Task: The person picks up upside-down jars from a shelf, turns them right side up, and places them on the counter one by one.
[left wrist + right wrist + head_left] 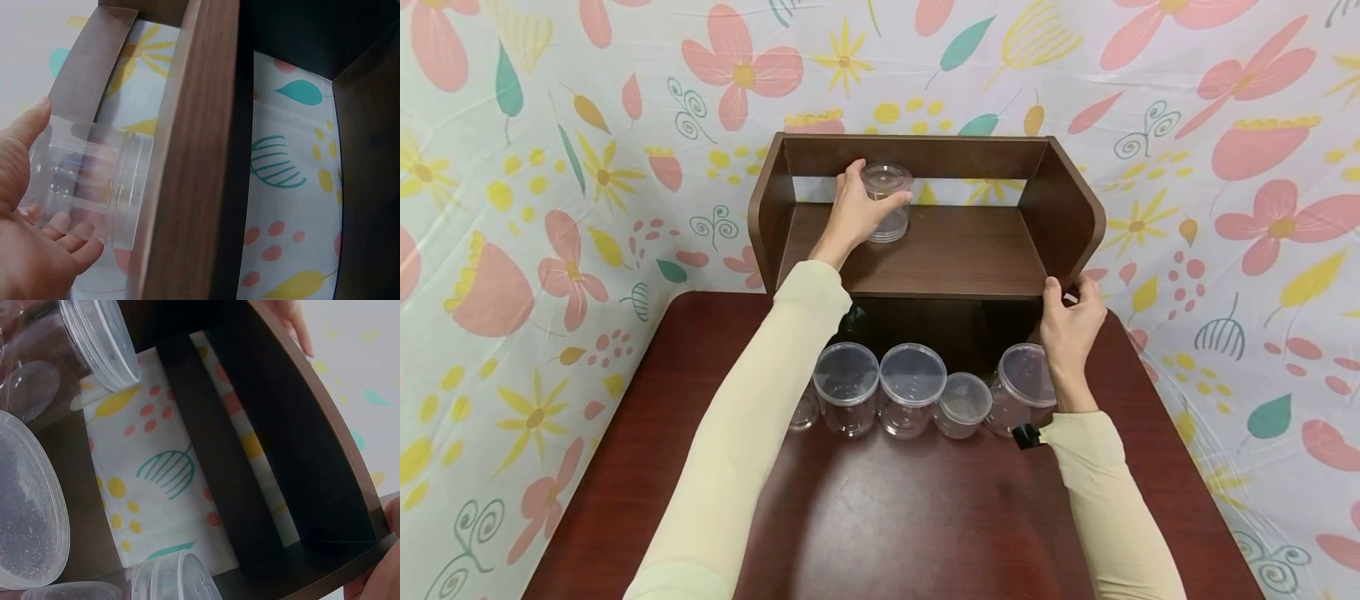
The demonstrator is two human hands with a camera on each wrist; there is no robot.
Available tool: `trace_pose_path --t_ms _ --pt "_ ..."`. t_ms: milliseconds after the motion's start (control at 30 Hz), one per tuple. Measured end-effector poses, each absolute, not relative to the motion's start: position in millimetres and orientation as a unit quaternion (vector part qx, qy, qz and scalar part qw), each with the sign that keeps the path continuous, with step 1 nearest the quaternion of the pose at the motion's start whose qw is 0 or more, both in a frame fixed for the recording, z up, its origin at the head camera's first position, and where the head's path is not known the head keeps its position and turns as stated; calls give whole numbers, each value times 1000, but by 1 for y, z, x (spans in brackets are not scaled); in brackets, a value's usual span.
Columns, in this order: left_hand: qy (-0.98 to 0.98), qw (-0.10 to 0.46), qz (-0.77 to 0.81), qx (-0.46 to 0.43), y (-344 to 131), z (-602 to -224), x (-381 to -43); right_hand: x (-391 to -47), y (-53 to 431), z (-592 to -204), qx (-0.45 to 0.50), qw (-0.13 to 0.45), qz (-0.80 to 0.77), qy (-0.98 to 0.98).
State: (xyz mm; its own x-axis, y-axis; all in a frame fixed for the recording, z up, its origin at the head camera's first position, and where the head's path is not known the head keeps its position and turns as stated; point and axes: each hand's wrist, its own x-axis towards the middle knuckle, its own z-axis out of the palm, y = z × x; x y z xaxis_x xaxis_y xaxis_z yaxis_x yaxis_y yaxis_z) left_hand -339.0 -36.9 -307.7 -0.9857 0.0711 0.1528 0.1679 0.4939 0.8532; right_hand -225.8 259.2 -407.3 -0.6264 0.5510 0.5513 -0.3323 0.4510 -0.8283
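My left hand [857, 208] holds a clear plastic jar [891, 227] on the upper board of a brown wooden shelf [955, 258], towards its left side. In the left wrist view, the thumb and fingers are around the jar [87, 181], and its ringed end is against or very close to the board. At the shelf's right front corner, my right hand [1072, 325] grips the edge of the wood with thumb and fingers. The right wrist view catches only part of those fingers [381, 575] at its lower right.
Several clear jars with translucent lids [913, 375] stand in a row on the dark red table [880, 533], before the shelf's lower opening. The left sleeve partly covers a small jar [803, 414] at the row's left end. A floral cloth [625, 167] hangs behind.
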Motion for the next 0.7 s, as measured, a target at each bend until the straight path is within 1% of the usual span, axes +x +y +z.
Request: trace_pose_path --t_ms 300,700 --pt "-859 42 -504 -81 -39 -308 -338 -226 259 -408 -75 424 513 -743" --pt "-847 32 -525 -83 -45 -307 -324 -224 259 -408 -74 425 513 -742"
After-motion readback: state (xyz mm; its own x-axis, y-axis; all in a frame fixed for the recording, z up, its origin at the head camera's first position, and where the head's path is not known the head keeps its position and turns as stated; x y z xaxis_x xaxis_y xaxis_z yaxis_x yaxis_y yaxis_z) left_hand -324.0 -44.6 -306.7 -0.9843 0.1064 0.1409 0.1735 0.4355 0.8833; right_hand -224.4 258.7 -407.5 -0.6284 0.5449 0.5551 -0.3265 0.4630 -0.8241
